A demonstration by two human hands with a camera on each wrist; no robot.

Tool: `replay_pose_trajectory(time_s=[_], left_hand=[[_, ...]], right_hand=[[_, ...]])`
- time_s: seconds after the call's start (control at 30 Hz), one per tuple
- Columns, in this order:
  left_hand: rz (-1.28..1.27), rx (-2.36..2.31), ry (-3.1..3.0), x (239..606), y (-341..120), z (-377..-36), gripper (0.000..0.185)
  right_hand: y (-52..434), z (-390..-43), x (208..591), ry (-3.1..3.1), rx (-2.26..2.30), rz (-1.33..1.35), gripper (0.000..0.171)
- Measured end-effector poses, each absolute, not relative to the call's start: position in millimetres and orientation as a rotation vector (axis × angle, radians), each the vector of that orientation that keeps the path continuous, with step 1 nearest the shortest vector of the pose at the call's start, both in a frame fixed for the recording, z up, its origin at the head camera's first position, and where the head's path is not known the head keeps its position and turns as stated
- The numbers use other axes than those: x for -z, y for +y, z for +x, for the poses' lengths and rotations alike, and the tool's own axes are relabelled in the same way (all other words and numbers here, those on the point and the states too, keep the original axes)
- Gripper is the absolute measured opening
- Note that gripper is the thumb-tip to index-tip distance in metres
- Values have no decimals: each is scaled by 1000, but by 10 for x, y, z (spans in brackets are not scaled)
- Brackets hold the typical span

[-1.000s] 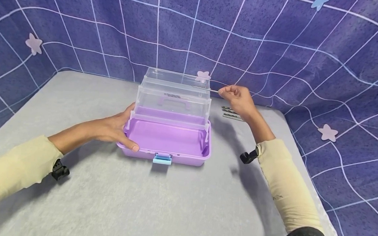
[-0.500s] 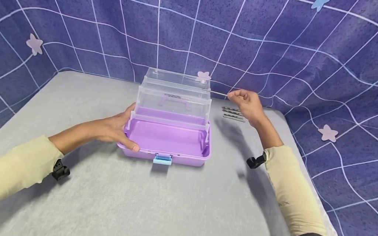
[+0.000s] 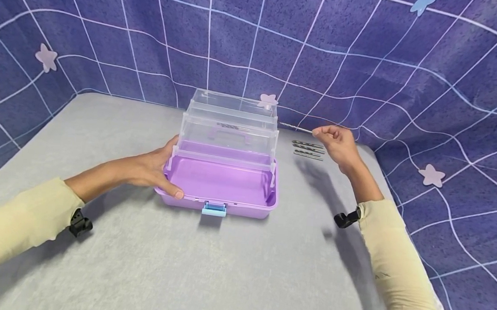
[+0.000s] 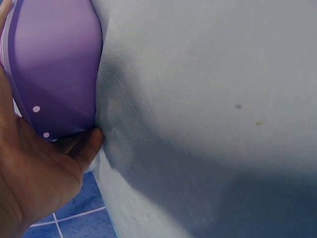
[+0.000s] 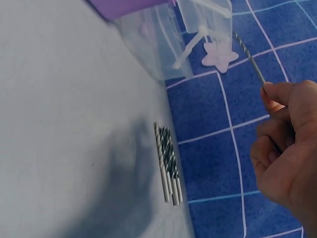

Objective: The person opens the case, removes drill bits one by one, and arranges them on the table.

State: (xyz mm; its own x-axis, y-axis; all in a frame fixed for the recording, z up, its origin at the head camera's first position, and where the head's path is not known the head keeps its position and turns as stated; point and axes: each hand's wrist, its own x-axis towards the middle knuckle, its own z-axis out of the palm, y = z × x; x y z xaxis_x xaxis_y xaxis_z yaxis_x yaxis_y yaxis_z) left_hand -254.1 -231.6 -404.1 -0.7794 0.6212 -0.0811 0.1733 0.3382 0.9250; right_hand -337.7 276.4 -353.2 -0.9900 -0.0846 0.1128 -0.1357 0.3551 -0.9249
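Right hand [image 3: 339, 143] pinches unlabelled drill bit [image 3: 295, 126] beside purple box [image 3: 222, 182].

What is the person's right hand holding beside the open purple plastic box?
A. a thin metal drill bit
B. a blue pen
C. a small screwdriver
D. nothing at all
A: the right hand pinches a thin metal drill bit, its spiral tip pointing toward the open purple plastic box.

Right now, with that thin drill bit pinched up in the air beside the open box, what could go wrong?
The drill bit is held only at its end by the right hand, so it might slip and fall. The spare bits lie near the table edge and could roll off if bumped.
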Motion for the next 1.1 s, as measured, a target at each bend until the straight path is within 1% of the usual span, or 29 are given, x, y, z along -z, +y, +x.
replay_pose_trajectory(time_s=[0.37, 0.53, 1.1], left_hand=[[657, -1338, 2288, 4020, -2333, -2530, 150], [662, -1386, 2228, 4016, -2335, -2536, 149], [714, -1397, 2218, 4023, -2330, -2543, 150]], right_hand=[[3026, -3327, 3686, -2635, -1641, 186, 30], [3130, -3303, 3778, -2717, -1571, 165, 39], [3413, -3398, 4141, -2831, -1547, 79, 41]])
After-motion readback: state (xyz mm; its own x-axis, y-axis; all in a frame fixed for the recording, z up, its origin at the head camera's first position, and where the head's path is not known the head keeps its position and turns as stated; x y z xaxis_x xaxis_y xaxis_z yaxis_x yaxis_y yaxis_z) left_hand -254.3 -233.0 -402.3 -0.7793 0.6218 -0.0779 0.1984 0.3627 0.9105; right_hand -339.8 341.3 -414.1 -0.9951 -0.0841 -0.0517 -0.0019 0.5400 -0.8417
